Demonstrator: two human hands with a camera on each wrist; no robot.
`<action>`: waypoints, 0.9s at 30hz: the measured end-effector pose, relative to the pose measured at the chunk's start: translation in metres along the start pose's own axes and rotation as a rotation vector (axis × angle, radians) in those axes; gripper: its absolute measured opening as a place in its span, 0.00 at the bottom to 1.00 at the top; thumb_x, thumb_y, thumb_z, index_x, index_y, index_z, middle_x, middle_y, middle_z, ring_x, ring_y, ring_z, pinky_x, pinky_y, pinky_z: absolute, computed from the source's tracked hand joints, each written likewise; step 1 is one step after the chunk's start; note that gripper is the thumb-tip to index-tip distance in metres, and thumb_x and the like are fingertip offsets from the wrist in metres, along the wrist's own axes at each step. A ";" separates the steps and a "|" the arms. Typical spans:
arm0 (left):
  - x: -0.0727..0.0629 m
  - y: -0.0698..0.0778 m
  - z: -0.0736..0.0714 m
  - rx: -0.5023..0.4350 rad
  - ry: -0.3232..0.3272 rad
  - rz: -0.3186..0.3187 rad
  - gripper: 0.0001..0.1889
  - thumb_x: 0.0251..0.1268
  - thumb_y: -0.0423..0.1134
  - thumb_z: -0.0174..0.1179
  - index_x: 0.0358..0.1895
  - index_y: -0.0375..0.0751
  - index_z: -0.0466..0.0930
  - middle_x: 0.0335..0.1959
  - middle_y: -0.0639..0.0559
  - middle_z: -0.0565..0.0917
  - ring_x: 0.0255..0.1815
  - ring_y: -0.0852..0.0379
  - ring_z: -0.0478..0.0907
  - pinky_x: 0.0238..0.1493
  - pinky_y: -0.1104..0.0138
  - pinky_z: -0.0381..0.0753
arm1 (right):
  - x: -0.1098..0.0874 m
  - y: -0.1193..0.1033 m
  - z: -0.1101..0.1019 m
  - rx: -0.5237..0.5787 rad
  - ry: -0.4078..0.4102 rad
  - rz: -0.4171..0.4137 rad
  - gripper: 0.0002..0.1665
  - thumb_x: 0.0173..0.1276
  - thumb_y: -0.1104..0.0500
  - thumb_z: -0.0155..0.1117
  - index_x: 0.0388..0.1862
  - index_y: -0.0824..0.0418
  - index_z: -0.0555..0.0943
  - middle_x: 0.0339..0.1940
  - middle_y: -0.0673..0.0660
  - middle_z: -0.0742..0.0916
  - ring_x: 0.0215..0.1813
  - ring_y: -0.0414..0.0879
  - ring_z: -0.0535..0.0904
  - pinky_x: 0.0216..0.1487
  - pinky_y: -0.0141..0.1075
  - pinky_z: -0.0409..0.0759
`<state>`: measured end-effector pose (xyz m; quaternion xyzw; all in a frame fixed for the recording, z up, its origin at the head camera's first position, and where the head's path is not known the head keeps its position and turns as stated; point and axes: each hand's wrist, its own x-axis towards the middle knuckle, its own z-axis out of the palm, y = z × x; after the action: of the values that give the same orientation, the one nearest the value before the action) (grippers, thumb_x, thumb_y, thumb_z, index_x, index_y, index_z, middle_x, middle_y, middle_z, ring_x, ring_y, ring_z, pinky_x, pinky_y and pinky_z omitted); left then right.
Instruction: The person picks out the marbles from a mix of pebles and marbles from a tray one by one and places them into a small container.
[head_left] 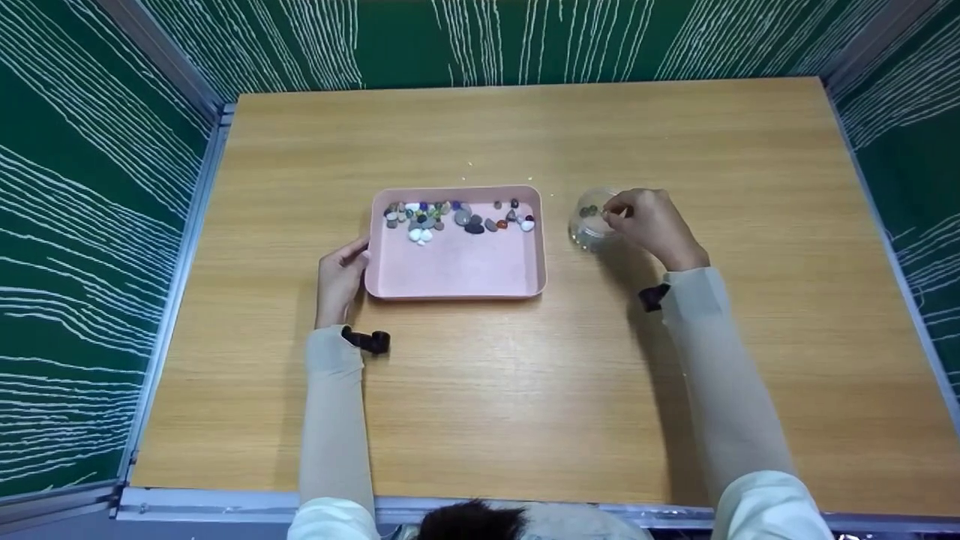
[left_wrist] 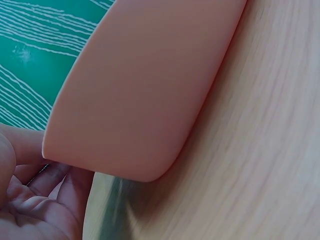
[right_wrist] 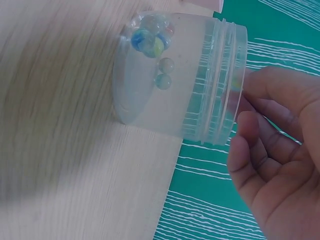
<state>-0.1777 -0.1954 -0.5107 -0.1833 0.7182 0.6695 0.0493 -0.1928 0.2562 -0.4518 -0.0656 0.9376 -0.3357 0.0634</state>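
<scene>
My left hand (head_left: 341, 281) holds the left side of a pink rectangular tray (head_left: 457, 274); in the left wrist view its thumb and fingers are at the tray's corner. Pebbles and glass marbles lie along the tray's far half, with white stones (head_left: 420, 236) and dark stones (head_left: 474, 228) among them. To the right stands a clear jar (right_wrist: 175, 105) with a threaded neck and several marbles (right_wrist: 150, 42) at its bottom. Over its mouth my right hand (head_left: 652, 225) pinches a small marble, a yellowish spot (right_wrist: 236, 82) seen partly through the rim.
A wooden table (head_left: 480, 390) bears the tray and the jar. Tiny pale specks (head_left: 530, 178) dot the wood behind the tray. Green panels with white lines (head_left: 495, 41) stand round the back and sides, with metal rails (head_left: 180, 247) along the edges.
</scene>
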 end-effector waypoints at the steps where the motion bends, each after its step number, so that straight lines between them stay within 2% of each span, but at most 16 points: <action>1: 0.000 0.000 0.000 -0.003 0.000 0.007 0.20 0.65 0.24 0.51 0.60 0.32 0.74 0.64 0.39 0.75 0.67 0.51 0.70 0.66 0.67 0.73 | 0.000 0.000 0.000 -0.002 0.002 -0.002 0.11 0.66 0.65 0.59 0.43 0.69 0.84 0.39 0.65 0.87 0.37 0.51 0.79 0.27 0.21 0.71; 6: 0.000 -0.001 0.000 -0.006 0.005 0.021 0.20 0.64 0.23 0.51 0.60 0.31 0.75 0.63 0.39 0.76 0.67 0.51 0.71 0.65 0.67 0.74 | 0.000 0.001 0.001 0.010 0.010 -0.006 0.11 0.66 0.66 0.59 0.42 0.69 0.84 0.38 0.65 0.87 0.36 0.50 0.78 0.26 0.21 0.71; 13: 0.000 -0.001 -0.001 0.078 0.003 0.035 0.19 0.66 0.25 0.52 0.60 0.31 0.75 0.64 0.40 0.75 0.68 0.51 0.70 0.67 0.67 0.72 | -0.001 0.002 0.000 0.003 0.021 -0.025 0.11 0.67 0.65 0.57 0.42 0.70 0.84 0.38 0.64 0.87 0.35 0.50 0.79 0.26 0.21 0.72; 27: 0.001 0.000 -0.001 0.058 0.006 0.039 0.19 0.65 0.24 0.51 0.59 0.29 0.74 0.63 0.38 0.76 0.67 0.50 0.70 0.67 0.66 0.71 | 0.001 -0.001 0.000 0.024 0.011 -0.026 0.11 0.68 0.65 0.58 0.43 0.70 0.84 0.38 0.64 0.87 0.35 0.49 0.79 0.25 0.20 0.73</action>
<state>-0.1786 -0.1963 -0.5112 -0.1699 0.7410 0.6484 0.0394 -0.1941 0.2551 -0.4514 -0.0752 0.9329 -0.3479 0.0545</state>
